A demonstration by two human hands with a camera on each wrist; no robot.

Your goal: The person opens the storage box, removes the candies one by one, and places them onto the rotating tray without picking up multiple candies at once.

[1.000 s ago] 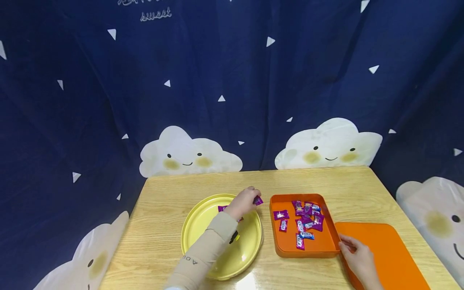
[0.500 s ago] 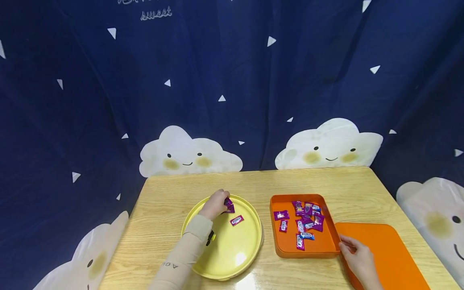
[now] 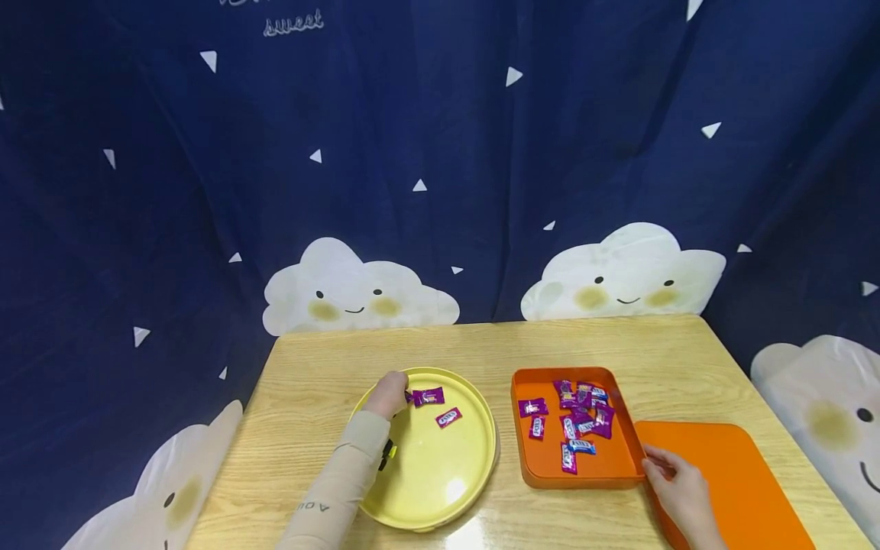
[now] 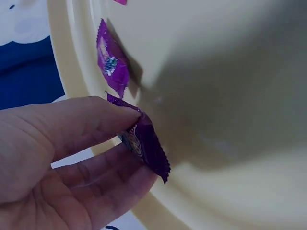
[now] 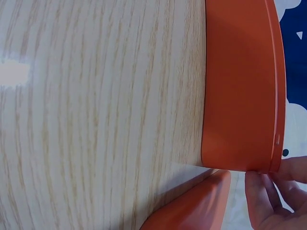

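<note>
The left hand (image 3: 386, 393) was found over the left far side of a round yellow tray (image 3: 429, 477). Its thumb and fingers pinched a purple wrapped candy (image 4: 147, 146); whether that candy also touched the tray could not be determined. A second purple candy (image 3: 429, 396) lay flat on the tray just beside the pinched one, toward the orange box. A pink-and-white candy (image 3: 449, 417) lay near these, a little closer to the person and set at a slant.

The right hand (image 3: 681, 489) was at the near right corner of a square orange box (image 3: 584, 483), gripping the wall there between thumb and fingers. The box stood upright and open-topped on the wood-grain tabletop (image 3: 309, 428), to the right of the tray and apart from it. Inside, purple candies and several blue-and-white ones were grouped mainly toward the middle and far right, some overlapping; a purple candy (image 3: 532, 407) lay near the left wall.

An orange panel (image 3: 736, 481) lay right of the box, partly covered by the right hand; contact between panel and box could not be confirmed. A beige sleeve (image 3: 347, 470) with dark lettering covered the left forearm. Behind the tabletop hung a dark blue curtain (image 3: 412, 114) printed with white triangles and smiling clouds.
</note>
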